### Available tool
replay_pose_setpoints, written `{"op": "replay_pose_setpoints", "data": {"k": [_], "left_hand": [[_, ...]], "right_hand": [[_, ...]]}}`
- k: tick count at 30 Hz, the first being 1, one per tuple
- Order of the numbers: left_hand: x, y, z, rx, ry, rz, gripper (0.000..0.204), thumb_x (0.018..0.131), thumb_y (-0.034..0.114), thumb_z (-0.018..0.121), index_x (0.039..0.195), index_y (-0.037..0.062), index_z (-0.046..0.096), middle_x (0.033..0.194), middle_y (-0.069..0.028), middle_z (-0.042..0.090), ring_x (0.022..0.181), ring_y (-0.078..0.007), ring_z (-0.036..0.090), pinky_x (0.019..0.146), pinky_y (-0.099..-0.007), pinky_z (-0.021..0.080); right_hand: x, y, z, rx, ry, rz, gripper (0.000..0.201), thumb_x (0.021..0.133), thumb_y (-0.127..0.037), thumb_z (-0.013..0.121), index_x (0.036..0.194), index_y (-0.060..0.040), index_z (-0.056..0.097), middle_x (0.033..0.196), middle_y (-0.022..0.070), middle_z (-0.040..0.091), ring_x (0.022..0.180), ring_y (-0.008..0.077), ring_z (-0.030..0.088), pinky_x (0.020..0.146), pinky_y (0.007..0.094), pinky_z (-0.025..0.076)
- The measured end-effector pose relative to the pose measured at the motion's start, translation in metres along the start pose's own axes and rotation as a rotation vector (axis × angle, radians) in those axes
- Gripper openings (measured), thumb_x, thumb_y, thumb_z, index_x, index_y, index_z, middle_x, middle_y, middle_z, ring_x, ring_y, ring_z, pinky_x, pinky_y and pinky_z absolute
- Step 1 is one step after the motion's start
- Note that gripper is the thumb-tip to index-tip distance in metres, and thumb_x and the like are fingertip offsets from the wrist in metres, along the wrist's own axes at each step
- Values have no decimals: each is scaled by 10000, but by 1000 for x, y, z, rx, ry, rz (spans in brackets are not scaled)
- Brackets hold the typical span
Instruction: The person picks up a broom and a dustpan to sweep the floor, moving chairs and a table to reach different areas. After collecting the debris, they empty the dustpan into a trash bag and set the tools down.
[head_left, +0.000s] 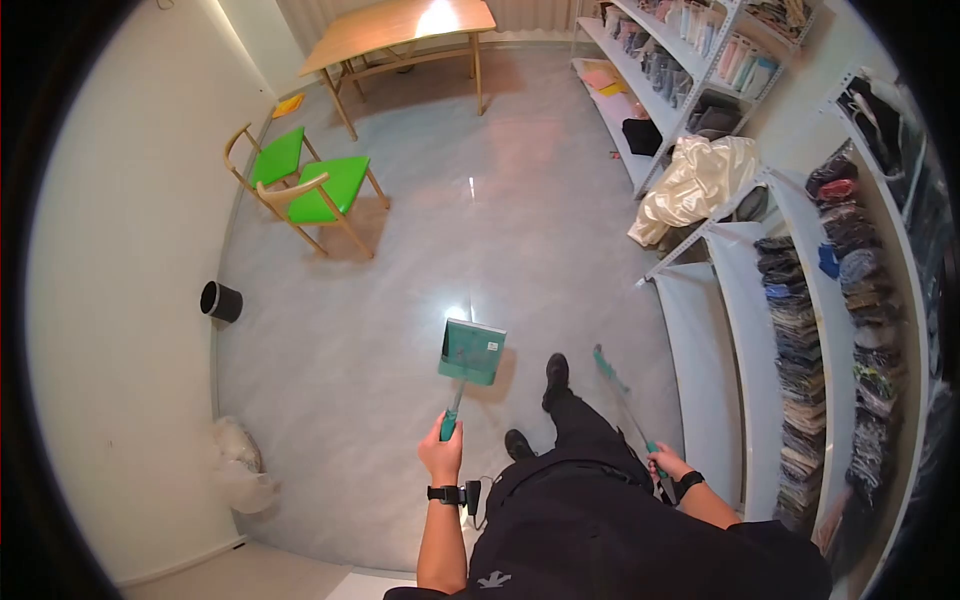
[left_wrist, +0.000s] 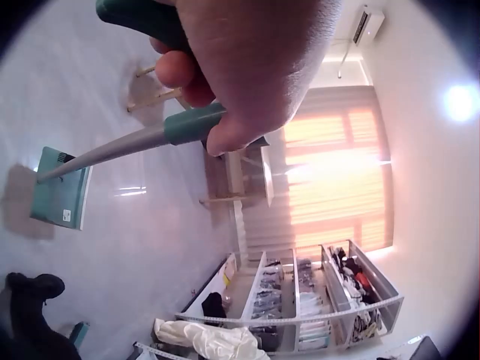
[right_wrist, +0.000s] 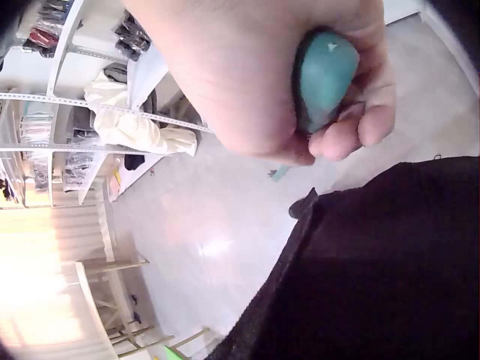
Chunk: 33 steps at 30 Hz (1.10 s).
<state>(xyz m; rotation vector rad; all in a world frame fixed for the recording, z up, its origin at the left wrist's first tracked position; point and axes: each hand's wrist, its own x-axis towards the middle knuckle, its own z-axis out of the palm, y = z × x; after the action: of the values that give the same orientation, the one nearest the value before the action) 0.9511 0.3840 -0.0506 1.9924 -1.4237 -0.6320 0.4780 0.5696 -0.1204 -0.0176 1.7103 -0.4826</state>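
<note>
Dustpan (head_left: 473, 352), green, one: out in front of the person (head_left: 610, 520), flap of shadow on the floor (head_left: 400, 270) just beside it; contact with the floor cannot be told. Left hand (head_left: 441, 458), one: on the dustpan's near side, fingers clamped round its green grip. Broom (head_left: 610, 371), green-headed, one: right of the dustpan, apart from it, slanting. Right hand (head_left: 669, 463), one: right of and nearer than the dustpan, fingers curled round the broom's grip. Shoes (head_left: 556, 380), black, two: near and right of the dustpan. Bin (head_left: 222, 302), dark, one: well left of the dustpan. Chairs (head_left: 338, 190), green-seated, two: beyond the dustpan, leftward. Table (head_left: 390, 25), wooden, one: farthest beyond the dustpan. Shelves (head_left: 698, 315), white, with packets (head_left: 790, 370): well right of the dustpan.
</note>
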Motion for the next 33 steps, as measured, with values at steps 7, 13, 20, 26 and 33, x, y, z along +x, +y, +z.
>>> {"op": "replay_pose_setpoints", "data": {"k": [7, 13, 20, 26, 33], "left_hand": [[100, 30, 34, -63, 82, -66, 342, 777, 187, 754, 1054, 1, 680, 822, -166, 691, 684, -240, 663, 651, -330, 505], [201, 100, 69, 129, 55, 16, 321, 780, 175, 759, 1031, -8, 681, 816, -151, 693, 697, -202, 650, 676, -329, 505], [335, 170, 109, 248, -12, 106, 314, 769, 211, 772, 1008, 26, 687, 767, -178, 676, 639, -272, 656, 610, -359, 504], [445, 206, 166, 152, 39, 176, 293, 763, 224, 775, 996, 65, 695, 743, -165, 669, 619, -310, 648, 593, -372, 500], [610, 273, 237, 81, -50, 198, 291, 771, 226, 766, 1010, 74, 696, 743, -154, 665, 615, -287, 644, 587, -351, 494]], "right_hand": [[97, -114, 18, 424, -173, -45, 154, 922, -165, 553, 992, -116, 424, 671, 41, 481, 519, 156, 489, 468, 360, 444], [127, -249, 45, 639, -254, 97, 190, 909, -220, 631, 911, -134, 462, 703, 6, 510, 525, 100, 491, 488, 286, 444], [159, -371, 58, 744, -306, 246, 210, 874, -191, 686, 821, -115, 497, 635, -27, 515, 491, 84, 503, 462, 219, 472], [189, -474, 55, 591, -330, 258, 217, 888, -138, 624, 726, -104, 483, 592, -11, 501, 487, 106, 503, 462, 228, 470], [233, -620, 75, 385, -310, 411, 214, 924, -128, 575, 731, -59, 512, 626, 11, 541, 469, 83, 504, 433, 183, 443]]}}
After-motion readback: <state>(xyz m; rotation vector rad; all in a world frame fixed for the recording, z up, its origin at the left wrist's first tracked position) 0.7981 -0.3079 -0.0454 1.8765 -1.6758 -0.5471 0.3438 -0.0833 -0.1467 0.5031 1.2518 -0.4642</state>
